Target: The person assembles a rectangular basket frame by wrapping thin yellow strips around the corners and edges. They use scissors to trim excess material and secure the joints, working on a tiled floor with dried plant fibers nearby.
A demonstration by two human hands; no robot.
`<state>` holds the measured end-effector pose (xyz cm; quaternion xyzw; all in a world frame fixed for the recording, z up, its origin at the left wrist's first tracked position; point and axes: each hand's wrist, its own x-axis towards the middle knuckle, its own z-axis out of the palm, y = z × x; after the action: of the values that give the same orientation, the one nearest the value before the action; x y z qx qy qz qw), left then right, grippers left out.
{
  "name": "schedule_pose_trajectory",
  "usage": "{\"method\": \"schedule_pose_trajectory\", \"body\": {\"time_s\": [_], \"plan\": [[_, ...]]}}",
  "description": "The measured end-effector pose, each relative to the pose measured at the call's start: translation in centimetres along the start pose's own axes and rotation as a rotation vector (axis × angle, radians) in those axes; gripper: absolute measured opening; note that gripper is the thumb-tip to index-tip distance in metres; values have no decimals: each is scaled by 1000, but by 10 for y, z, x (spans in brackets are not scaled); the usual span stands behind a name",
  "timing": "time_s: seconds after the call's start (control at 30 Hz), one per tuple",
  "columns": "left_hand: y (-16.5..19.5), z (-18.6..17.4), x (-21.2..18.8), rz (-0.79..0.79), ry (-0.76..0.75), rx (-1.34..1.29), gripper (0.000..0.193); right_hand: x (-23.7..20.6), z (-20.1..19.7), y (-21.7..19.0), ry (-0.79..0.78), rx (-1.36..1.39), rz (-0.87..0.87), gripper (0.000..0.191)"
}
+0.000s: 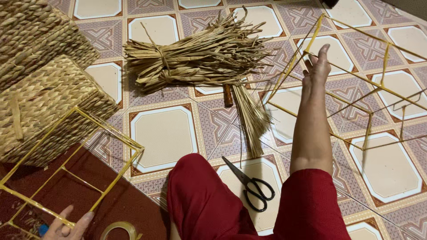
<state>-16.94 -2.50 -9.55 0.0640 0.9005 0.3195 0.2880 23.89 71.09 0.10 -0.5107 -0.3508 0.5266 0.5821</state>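
**Q:** Which step does this figure show?

**A:** Judging by the layout, frame handling before weaving. My right hand (316, 66) reaches out to the large yellow wire frame (356, 93) lying on the tiled floor (164, 133) toward its far right corner. The fingers are extended and loosely spread against one upper bar, touching it, not clenched around it. My left hand (69, 224) rests at the near left edge beside a smaller yellow wire frame (75, 173). Its fingers look relaxed and open, holding nothing that I can see.

**Q:** What does the next move call for?

**A:** Probably a firm grip on that bar, then drawing the frame closer without twisting its thin rods.

**Q:** How does the frame look?

**A:** A bare, box-shaped skeleton of slender yellow rods, tilted, with no weaving on it. Bundled dried straw (200, 55) lies at the far middle, black scissors (251, 186) near my knees, and finished woven baskets (44, 80) at the far left.
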Motion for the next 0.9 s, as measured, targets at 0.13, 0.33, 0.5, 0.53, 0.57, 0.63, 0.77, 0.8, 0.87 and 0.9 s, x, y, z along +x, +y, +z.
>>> {"method": "schedule_pose_trajectory", "body": {"time_s": [0.13, 0.33, 0.5, 0.53, 0.57, 0.63, 0.77, 0.8, 0.87, 0.9], "plan": [[6, 3, -11, -168, -14, -92, 82, 5, 9, -6, -155, 299, 56, 82], [-2, 18, -31, 61, 242, -121, 68, 1, -17, -13, -109, 352, -151, 69], [-10, 8, -12, 96, 261, -43, 66, -5, -56, -16, -53, 340, -264, 48], [-8, 7, -11, 108, 275, -10, 63, -6, -62, -14, -33, 345, -275, 45], [-7, 3, -10, 117, 291, 24, 60, -6, -68, -12, -16, 351, -283, 41], [2, -10, -9, 64, 261, 40, 60, 1, -80, -15, 22, 352, -363, 33], [23, -17, -10, 11, 89, 77, 65, 25, -99, -29, 50, 342, -368, 20], [27, -19, -16, 32, 67, 109, 66, 31, -100, -34, 32, 329, -360, 20], [35, -12, -22, 57, 124, 68, 49, 42, -101, -38, -13, 281, -340, 19], [39, -7, -25, 136, 159, 47, 44, 42, -101, -43, -37, 240, -344, 19]]}}
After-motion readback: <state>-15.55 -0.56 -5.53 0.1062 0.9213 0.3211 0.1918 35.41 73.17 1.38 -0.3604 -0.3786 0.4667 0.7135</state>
